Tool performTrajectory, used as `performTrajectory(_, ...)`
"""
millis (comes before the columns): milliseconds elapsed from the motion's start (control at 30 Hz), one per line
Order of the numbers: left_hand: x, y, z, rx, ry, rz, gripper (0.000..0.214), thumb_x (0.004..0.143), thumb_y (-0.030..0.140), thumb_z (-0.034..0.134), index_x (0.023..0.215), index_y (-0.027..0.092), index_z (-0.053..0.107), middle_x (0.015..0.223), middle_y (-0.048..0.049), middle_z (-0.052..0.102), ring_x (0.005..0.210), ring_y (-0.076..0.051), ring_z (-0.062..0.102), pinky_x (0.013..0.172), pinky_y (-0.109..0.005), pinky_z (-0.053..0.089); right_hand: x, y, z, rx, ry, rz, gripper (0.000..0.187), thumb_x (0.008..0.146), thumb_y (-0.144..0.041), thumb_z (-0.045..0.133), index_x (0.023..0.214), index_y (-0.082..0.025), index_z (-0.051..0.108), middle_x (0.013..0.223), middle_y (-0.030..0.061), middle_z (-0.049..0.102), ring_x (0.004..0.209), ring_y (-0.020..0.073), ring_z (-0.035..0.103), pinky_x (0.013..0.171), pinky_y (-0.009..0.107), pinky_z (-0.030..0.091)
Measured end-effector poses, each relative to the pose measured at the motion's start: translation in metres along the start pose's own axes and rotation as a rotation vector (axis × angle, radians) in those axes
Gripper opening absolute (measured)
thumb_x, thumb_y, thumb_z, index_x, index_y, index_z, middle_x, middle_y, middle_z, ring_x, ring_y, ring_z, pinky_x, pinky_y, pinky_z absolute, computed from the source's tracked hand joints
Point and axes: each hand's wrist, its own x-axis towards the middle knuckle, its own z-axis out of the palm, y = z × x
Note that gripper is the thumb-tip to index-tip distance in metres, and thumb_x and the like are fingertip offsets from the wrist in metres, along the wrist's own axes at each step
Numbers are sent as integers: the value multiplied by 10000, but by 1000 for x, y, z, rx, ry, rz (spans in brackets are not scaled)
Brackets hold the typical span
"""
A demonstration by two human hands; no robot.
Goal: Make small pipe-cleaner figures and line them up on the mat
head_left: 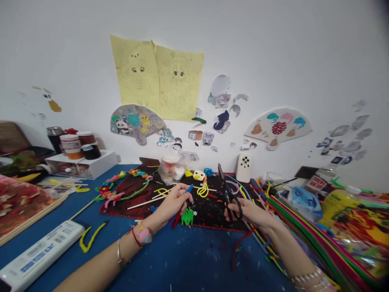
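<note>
My left hand (175,201) pinches a short blue piece of pipe cleaner (190,188) between thumb and fingers, above the dark mat (179,192). Black scissors (224,184) are in my right hand (251,211), with fingers in the handle loops and the blades pointing up. The blades stand apart from the blue piece. Just below my left hand lies a bright green fuzzy shape (187,217). Beyond the hands are a yellow looped pipe cleaner (203,190) and a cream-coloured piece (199,175). A red pipe cleaner (235,249) lies near my right hand.
At the left are a flower-decorated ring (111,188), a long white box (42,253) and a yellow bent pipe cleaner (91,239). Pipe cleaner bundles (316,231) and plastic bags (349,207) crowd the right. A phone (243,168) leans on the wall.
</note>
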Motion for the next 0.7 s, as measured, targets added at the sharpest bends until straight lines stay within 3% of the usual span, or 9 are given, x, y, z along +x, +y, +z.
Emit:
performTrajectory(67,3,-5,-3,4,25,55,139,811,281,448,884,195,367,738,32,570,346,-17,379,357,-154,309,1,0,7,241,-38,-79,321,690,-357,680,891,-129,574,820,69,669,743,164,643,717,280,484)
performTrajectory(167,6,-8,-5,16,81,113,157,830,326,427,882,197,355,747,26,578,333,-14,376,345,-149,284,2,0,24,379,-130,-93,314,658,-262,719,910,-124,594,808,54,649,733,158,629,704,284,468)
performTrajectory(300,6,-4,-6,23,169,133,197,820,355,451,891,191,369,688,42,545,347,-11,350,339,-129,238,0,-3,49,393,-277,-135,277,629,-212,734,841,-112,586,790,56,637,660,133,595,626,247,446)
performTrajectory(433,6,-2,-8,-41,186,115,237,802,389,481,900,183,417,619,69,464,362,-12,297,337,-122,218,-3,-6,63,337,-277,-177,261,677,-301,708,785,-123,551,667,14,578,556,89,516,441,161,330)
performTrajectory(700,7,-4,-12,29,261,196,240,798,390,491,903,174,495,591,64,415,407,-32,306,368,-132,233,-4,0,72,361,-538,-225,565,589,-580,686,881,-126,520,818,69,573,784,198,580,716,325,433)
